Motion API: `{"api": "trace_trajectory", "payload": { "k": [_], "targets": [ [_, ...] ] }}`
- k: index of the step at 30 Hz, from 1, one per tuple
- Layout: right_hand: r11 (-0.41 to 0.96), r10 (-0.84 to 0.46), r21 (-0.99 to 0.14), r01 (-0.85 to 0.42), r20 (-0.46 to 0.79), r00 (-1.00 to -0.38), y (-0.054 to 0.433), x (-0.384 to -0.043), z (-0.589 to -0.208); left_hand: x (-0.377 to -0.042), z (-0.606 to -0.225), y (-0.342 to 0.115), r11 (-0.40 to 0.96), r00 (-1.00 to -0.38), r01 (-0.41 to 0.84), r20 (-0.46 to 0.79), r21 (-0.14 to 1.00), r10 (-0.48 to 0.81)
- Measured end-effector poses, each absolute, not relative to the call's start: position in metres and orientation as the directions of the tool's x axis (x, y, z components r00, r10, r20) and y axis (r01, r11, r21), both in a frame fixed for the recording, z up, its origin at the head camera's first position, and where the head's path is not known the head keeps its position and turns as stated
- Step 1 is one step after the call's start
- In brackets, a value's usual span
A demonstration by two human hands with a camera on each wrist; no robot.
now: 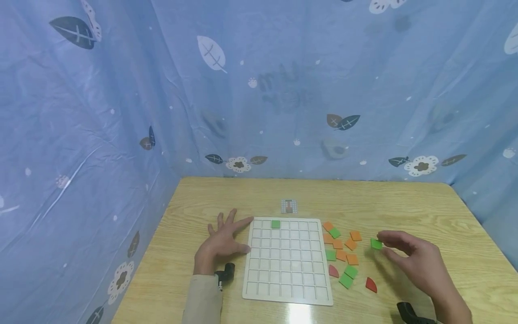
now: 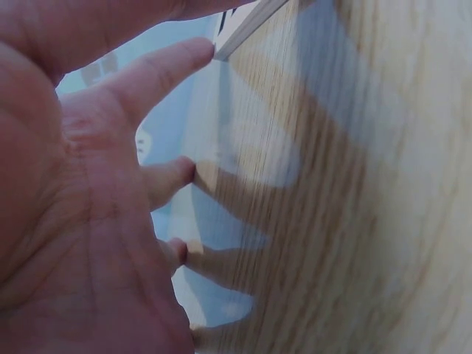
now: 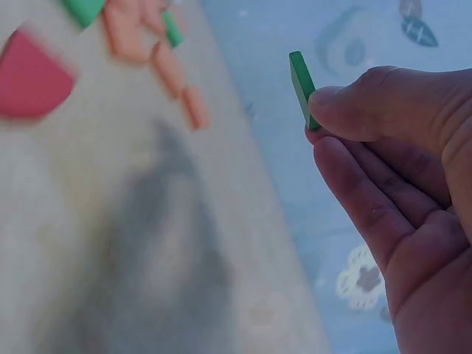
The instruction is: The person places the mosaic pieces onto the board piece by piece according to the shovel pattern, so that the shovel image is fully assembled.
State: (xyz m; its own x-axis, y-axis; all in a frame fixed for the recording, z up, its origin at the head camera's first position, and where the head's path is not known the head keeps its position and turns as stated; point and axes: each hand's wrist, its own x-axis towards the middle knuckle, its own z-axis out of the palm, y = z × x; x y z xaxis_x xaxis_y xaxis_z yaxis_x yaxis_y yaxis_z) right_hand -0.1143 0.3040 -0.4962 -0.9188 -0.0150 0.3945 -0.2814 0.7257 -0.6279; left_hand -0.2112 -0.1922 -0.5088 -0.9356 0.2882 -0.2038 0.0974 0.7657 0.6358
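Between thumb and fingertips, my right hand (image 1: 417,258) pinches a green square tile (image 3: 301,82), raised above the table to the right of the loose pieces. My left hand (image 1: 221,241) rests with fingers spread at the left side of a white grid board (image 1: 285,266). Its index fingertip is at the board's upper left corner and its thumb at the left edge; the left wrist view shows a fingertip right at the board's edge (image 2: 240,29). One green tile (image 1: 275,224) lies in the board's top row, left of the middle.
Several orange tiles (image 1: 352,259) and green tiles (image 1: 346,281) lie scattered along the board's right side. Two red quarter-round pieces (image 1: 371,285) are among them. Behind the board lies a small patterned card (image 1: 289,206). A blue patterned curtain (image 1: 259,99) encloses the wooden table (image 1: 226,193).
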Motion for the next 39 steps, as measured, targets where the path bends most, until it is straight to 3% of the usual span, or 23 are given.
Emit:
{"api": "trace_trajectory", "payload": {
  "k": [24, 39],
  "targets": [
    [0.642, -0.144, -0.647, -0.411, 0.425, -0.894, 0.24, -0.175, -0.441, -0.212, -0.506, -0.191, 0.763, -0.937, 0.1, -0.198, 0.638, 0.288],
    [0.509, -0.22, -0.746, -0.429, 0.369, -0.903, 0.193, -0.208, -0.435, -0.212, -0.51, -0.191, 0.763, -0.938, 0.091, -0.201, 0.64, 0.281]
  ]
}}
